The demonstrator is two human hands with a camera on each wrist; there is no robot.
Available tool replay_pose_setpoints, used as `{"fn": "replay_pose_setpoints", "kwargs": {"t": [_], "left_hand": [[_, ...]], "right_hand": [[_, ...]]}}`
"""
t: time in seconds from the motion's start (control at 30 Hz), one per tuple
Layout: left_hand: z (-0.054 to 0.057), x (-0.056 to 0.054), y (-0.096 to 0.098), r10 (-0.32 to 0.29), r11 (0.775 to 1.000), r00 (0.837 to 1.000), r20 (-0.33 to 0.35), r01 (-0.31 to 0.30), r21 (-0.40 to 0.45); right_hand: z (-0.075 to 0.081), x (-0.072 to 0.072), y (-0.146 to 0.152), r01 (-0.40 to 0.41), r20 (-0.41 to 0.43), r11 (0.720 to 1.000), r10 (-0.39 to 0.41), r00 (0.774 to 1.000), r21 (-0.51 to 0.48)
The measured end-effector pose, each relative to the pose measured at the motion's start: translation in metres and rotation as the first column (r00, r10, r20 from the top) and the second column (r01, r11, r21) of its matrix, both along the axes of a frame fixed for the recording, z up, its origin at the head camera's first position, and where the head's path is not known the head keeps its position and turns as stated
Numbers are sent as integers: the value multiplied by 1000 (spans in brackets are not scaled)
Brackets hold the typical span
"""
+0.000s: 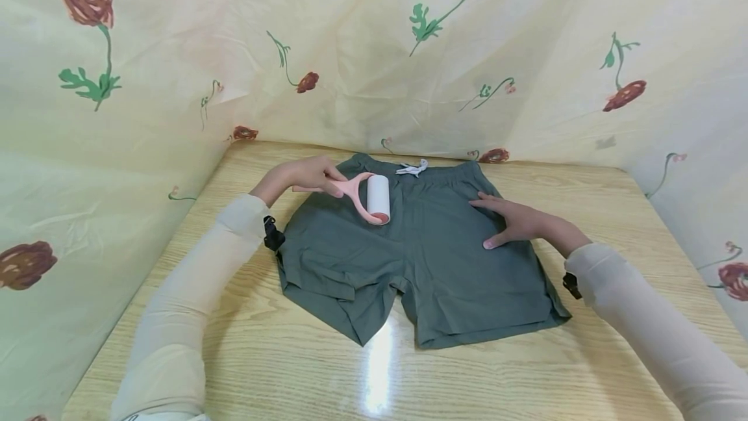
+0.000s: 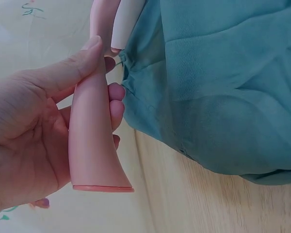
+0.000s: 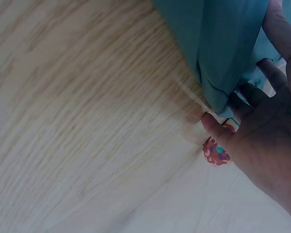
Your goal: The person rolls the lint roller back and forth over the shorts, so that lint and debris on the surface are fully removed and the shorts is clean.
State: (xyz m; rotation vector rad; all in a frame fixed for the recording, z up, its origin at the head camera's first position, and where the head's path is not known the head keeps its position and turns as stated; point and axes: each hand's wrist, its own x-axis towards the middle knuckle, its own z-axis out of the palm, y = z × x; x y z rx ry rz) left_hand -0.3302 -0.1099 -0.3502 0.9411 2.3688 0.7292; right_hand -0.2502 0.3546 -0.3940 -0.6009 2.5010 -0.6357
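Note:
A pair of dark green shorts (image 1: 456, 265) lies spread on the wooden table, waistband at the far side, with a white drawstring (image 1: 412, 168) at its middle. My left hand (image 1: 310, 175) grips the pink handle (image 2: 93, 131) of a lint roller (image 1: 378, 197), thumb along one side and fingers curled round the other. The roller's white cylinder lies over the upper left part of the shorts. On the right side of the shorts, my right hand (image 1: 517, 219) rests with fingers spread; in the right wrist view its fingers reach the fabric's edge (image 3: 223, 63).
The wooden table (image 1: 280, 356) extends around the shorts on all sides. Behind and beside it hangs a pale cloth (image 1: 362, 51) with red flowers. The left leg's hem (image 1: 327, 284) is folded and creased. Black wrist straps (image 1: 273, 234) show at both sleeves.

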Motion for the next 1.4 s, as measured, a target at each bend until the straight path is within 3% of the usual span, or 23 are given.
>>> {"fn": "replay_pose_setpoints", "kwargs": {"t": [0.3,0.63,1.1,1.4], "left_hand": [[3,2,-5,25,999,1000,17,-25,-21],[4,0,-20,26,999,999,-19,-27,-35],[6,4,-28,60,998,998,30,-59,-39],[7,3,-33,54,998,998,18,-54,-41]], "right_hand": [[-1,-1,0,0,-1,1000,0,1000,13],[4,-1,-1,6,1,1000,-6,1000,13],[0,0,0,9,3,1000,-9,1000,7],[0,1,-1,4,-12,1000,-4,1000,21]]}}
